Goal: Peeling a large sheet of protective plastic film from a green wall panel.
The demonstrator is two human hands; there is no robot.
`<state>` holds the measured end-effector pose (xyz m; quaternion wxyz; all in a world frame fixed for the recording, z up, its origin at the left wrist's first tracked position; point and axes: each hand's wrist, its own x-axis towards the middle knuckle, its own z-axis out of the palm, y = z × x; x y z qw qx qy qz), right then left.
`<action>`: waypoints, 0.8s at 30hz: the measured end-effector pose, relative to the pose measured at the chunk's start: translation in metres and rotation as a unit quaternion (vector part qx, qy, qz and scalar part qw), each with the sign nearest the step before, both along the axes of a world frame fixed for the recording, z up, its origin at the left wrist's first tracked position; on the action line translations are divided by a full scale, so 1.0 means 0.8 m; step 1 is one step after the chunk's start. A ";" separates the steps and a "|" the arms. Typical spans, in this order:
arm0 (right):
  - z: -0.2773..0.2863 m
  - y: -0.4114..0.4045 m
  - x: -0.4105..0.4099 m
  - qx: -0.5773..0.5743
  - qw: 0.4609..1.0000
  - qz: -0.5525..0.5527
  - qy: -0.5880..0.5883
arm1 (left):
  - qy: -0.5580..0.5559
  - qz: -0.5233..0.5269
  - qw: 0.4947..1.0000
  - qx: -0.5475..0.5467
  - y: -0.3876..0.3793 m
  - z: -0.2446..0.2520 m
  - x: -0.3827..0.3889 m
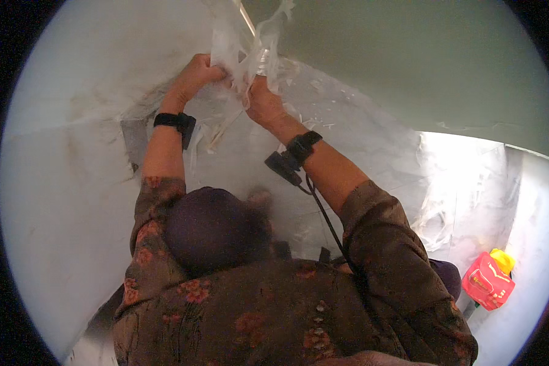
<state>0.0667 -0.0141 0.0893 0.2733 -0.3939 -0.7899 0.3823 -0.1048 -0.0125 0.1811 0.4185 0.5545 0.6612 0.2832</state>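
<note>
Thin, whitish translucent film (225, 43), probably plastic, hangs in torn strips in front of me at the top of the view. My left hand (201, 75) pinches its left edge between thumb and fingers. Close by on the right, my right hand (266, 103) is closed around a bunched part of the film (271, 29). A short silvery, shiny piece (263, 61) shows just above that fist; what it is, I cannot tell. Parts of the fingers on both hands are hidden by the film.
A grey-green panel (416, 68) spans the upper right, and a pale wall (59, 155) rises on the left. Loose film strips (432, 228) lie on the floor at right, near a red bag (488, 281) with something yellow. A black cable (325, 215) runs from my right wrist strap.
</note>
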 end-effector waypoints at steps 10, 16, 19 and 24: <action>0.132 0.083 0.089 -0.356 0.835 -0.015 0.419 | 0.036 -0.056 0.998 -0.017 -0.023 0.034 0.051; 0.210 0.088 0.026 -0.241 0.936 0.031 0.253 | 0.147 -0.110 0.983 0.025 -0.020 0.040 0.063; 0.214 0.075 0.020 -0.108 0.956 -0.009 0.272 | -0.186 0.026 0.977 0.097 -0.023 0.052 0.051; 0.185 0.063 0.015 0.071 0.987 0.001 0.143 | -0.496 0.008 0.866 0.063 0.039 0.101 0.031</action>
